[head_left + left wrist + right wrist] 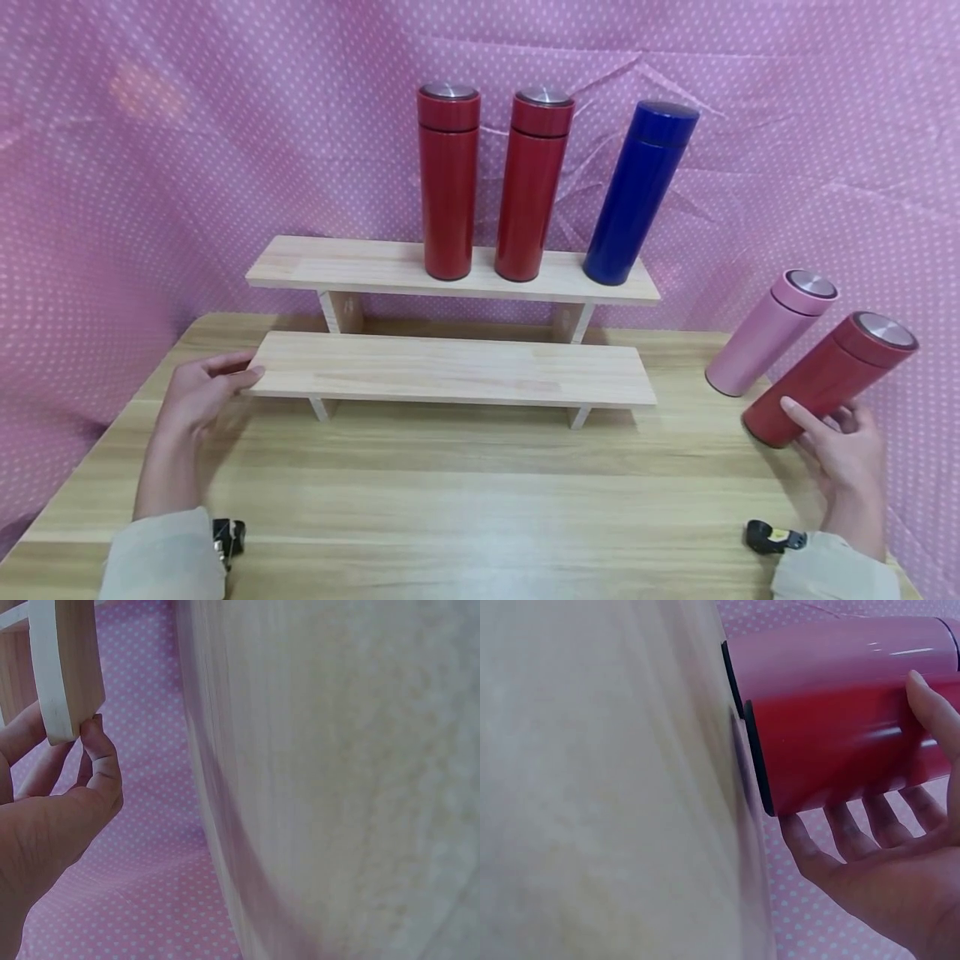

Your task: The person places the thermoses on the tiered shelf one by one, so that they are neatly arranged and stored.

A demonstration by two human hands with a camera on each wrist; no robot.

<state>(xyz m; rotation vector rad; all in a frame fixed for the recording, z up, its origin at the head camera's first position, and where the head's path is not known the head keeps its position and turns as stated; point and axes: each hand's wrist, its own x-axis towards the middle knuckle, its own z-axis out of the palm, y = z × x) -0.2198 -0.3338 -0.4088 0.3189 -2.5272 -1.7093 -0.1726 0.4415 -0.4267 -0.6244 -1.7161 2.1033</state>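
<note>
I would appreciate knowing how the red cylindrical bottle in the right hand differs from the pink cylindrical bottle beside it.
The red cylindrical bottle is strong red, the pink cylindrical bottle pale pink. The right hand grips the red bottle; neither hand holds the pink bottle. In the head view, the red bottle is nearer the camera than the pink bottle. Both have silver lid tops.

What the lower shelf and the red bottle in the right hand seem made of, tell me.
Lower shelf: wood, matte-looking; pale grain shows.
Red bottle: probably metal with a glossy coat, given its bright highlights; plastic is possible.
Lid top: seemingly bare metal, from its silvery sheen.
</note>
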